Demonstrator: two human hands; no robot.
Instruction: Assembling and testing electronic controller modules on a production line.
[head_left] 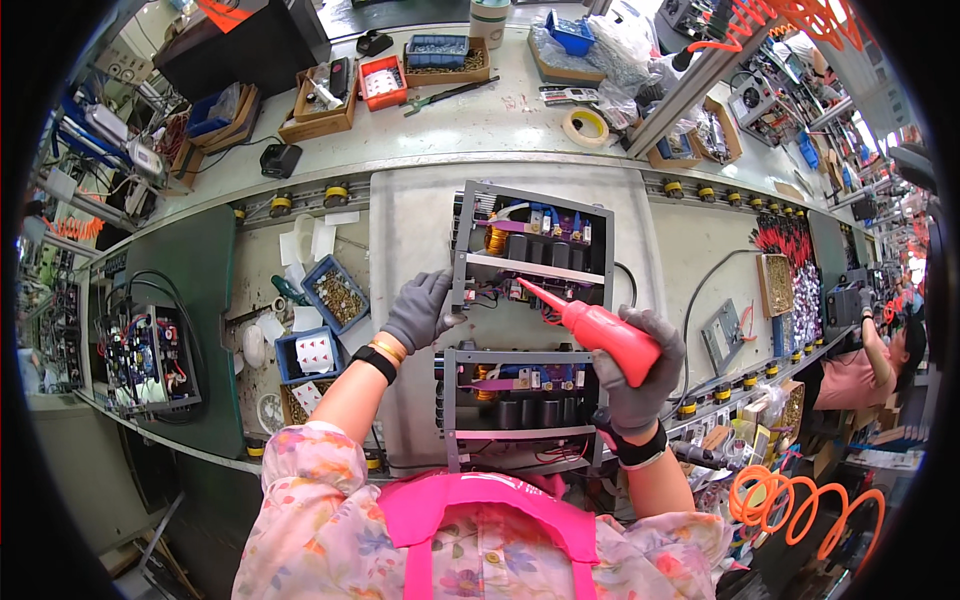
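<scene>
Workshop: a crowded room; a long pale bench point(440, 130) runs behind our work place.
Green board point(190, 255): far left, a wired unit point(150, 350) standing at its outer side.
Blue tray point(320, 308): left of our hands, holding small brass-coloured parts.
Left hand point(418, 310): gloved, fingers extended and together, gripping nothing; fingertips at the upper unit point(540, 245), by its left edge, contact not certain. We would do well to brace the frame there.
Upper unit: grey frame ahead of us on a pale mat point(405, 200), circuitry inside, crossed by a light bar point(545, 271).
Lower unit point(525, 433): like build, nearer our body, apart from the first.
Red bottle point(610, 340): tilted, its nozzle point(545, 297) reaching over the upper unit, tip just below the bar. Best kept slanted, tip near the parts without scraping, any squeeze gentle and even; contents unseen.
Right hand point(640, 365): gloved, fingers wrapped round the bottle; a steady wrist should serve.
Grey plate point(722, 332): right of both units.
Co-worker point(845, 380): far right, in pink.
</scene>
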